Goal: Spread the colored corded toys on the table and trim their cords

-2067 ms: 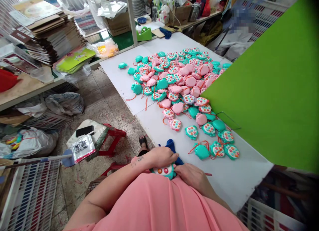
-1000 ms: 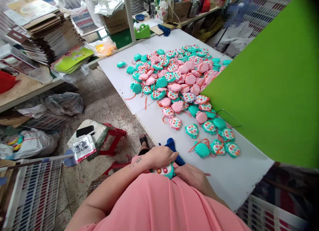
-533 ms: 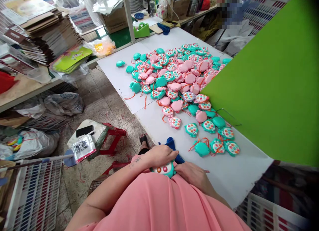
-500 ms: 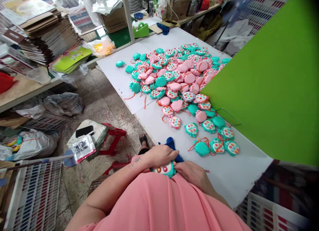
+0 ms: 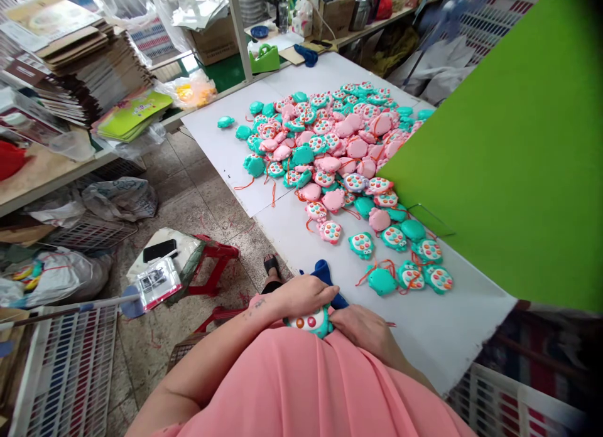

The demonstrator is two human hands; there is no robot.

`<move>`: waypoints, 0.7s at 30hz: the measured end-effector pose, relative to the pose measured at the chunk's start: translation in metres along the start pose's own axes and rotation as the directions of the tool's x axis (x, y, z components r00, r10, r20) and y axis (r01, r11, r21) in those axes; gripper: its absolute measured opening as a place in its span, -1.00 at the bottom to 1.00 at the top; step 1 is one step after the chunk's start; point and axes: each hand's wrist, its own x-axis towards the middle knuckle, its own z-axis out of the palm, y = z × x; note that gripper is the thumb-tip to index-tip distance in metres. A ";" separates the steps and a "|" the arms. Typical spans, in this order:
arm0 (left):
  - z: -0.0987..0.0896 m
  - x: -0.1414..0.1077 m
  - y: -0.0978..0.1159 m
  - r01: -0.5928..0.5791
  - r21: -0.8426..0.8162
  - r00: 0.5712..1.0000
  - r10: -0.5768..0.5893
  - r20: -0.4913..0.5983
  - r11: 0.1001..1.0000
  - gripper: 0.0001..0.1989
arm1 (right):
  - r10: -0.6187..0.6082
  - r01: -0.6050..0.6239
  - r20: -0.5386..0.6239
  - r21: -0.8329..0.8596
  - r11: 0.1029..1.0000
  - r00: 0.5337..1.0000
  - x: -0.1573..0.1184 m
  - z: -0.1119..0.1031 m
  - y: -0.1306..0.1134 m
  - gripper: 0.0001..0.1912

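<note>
Close against my shirt, my left hand (image 5: pixel 306 296) is wrapped over a teal turtle-shaped toy (image 5: pixel 308 322) with a white face of coloured round buttons. My right hand (image 5: pixel 362 327) is closed at the toy's right edge, fingertips curled in; what they pinch is hidden. A thin red end (image 5: pixel 391 324) shows just past that hand. Behind the hands lies a dark blue cloth item (image 5: pixel 323 272) on the table edge. Farther up the white table (image 5: pixel 221 154) spreads a heap of similar toys in pink (image 5: pixel 357 148) and teal (image 5: pixel 303 154), several with orange cords.
A large green board (image 5: pixel 499 167) stands over the table's right side, with a bent wire (image 5: pixel 431 218) at its lower edge. To my left is a red-legged stool (image 5: pixel 213 261) with a phone (image 5: pixel 159 250) on it. White plastic crates (image 5: pixel 70 368) stand low at left.
Both hands hold nearly the same place on the toy, with only very slight finger movement. The view has shifted a little; the heap looks unchanged.
</note>
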 end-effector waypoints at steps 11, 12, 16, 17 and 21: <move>0.001 -0.001 0.001 0.007 0.063 1.000 -0.008 0.014 0.998 -0.42 | -0.051 0.050 -0.007 -0.045 0.998 0.999 0.003 -0.001 0.001 -0.72; 0.001 -0.001 0.000 0.016 0.058 1.000 -0.017 0.013 0.998 -0.41 | -0.060 0.060 0.002 -0.025 0.998 0.998 0.002 -0.001 0.001 -0.72; 0.003 0.000 -0.004 -0.002 0.078 1.000 0.003 -0.009 0.997 -0.39 | -0.010 0.011 0.009 -0.029 1.000 1.000 0.006 -0.006 -0.001 -0.74; 0.004 0.000 -0.005 -0.022 0.097 1.000 0.024 -0.013 0.995 -0.39 | 0.001 -0.002 -0.011 -0.058 0.998 1.000 0.009 -0.008 -0.002 -0.75; 0.005 0.001 -0.008 -0.101 0.158 0.994 0.106 -0.025 0.982 -0.41 | -0.027 0.017 -0.069 -0.150 0.989 0.997 0.019 -0.009 -0.003 -0.73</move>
